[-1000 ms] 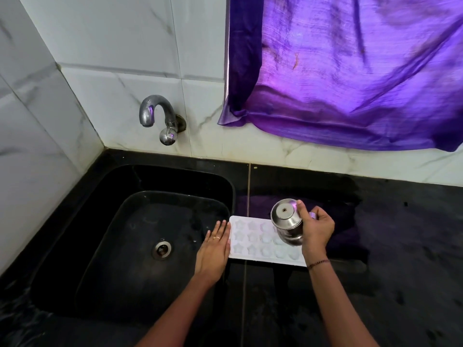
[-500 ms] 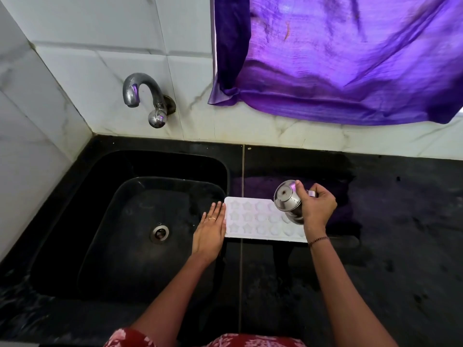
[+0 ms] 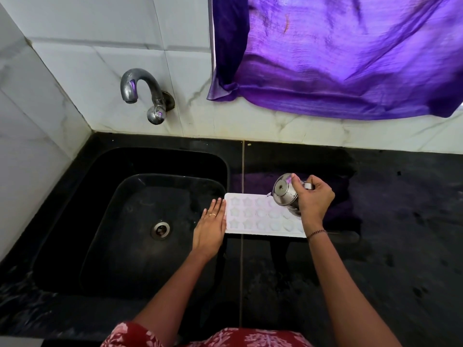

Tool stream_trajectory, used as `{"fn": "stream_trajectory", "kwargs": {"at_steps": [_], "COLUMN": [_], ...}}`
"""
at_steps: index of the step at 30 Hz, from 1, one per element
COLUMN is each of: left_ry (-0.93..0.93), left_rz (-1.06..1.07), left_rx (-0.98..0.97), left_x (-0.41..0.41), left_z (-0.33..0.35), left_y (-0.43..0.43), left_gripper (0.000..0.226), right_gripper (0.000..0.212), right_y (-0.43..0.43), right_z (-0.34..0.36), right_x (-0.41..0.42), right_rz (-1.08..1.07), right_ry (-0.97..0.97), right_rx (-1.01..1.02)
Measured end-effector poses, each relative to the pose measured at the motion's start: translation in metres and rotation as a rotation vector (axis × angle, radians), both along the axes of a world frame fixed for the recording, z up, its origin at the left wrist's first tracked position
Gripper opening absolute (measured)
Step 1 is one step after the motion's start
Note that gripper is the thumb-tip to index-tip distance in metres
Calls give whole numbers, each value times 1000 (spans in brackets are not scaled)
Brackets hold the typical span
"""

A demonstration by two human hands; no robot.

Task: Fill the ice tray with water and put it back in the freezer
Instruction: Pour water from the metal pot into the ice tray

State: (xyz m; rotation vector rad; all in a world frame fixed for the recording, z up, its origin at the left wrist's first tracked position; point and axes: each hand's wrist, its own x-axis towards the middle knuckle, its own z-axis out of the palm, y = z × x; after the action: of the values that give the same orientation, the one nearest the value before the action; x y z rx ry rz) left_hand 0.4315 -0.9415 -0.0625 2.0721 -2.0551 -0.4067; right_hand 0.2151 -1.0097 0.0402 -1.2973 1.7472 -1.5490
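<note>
White marble-veined tiles [image 3: 87, 58] cover both walls, which meet in a corner at left. A purple curtain [image 3: 338, 58] glows with daylight at upper right. A steel tap [image 3: 142, 88] juts from the wall above a black sink [image 3: 160, 156] with a round drain [image 3: 160, 229], set into a black stone surface [image 3: 400, 221].

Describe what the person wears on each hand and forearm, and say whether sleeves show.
The left hand wears a thin gold-coloured ring on one finger. The right hand has a thin dark beaded bracelet at the wrist. Both forearms are bare, with no sleeve in view. A red garment with a pale floral print shows at the bottom edge.
</note>
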Motion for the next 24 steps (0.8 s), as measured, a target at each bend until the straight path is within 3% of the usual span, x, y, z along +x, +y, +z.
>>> {"fn": "stream_trajectory", "kwargs": {"at_steps": [6, 13, 18, 24], "left_ry": [-15, -44, -40, -46], "left_rz": [2, 3, 34, 57], "left_rx": [9, -7, 5, 7], "left_x": [-1, -1, -5, -7], "left_z": [0, 0, 3, 1], "left_y": [0, -1, 1, 2], "left_gripper": [77, 78, 50, 57], "right_gripper": [48, 45, 46, 48], "right_y": [-1, 2, 3, 1], "right_z": [-2, 0, 2, 2], "right_x": [-5, -20, -29, -42], "right_rz": [-23, -123, -119, -95], "right_ry": [-19, -327, -306, -198], "right_rx": [24, 95, 76, 30]}}
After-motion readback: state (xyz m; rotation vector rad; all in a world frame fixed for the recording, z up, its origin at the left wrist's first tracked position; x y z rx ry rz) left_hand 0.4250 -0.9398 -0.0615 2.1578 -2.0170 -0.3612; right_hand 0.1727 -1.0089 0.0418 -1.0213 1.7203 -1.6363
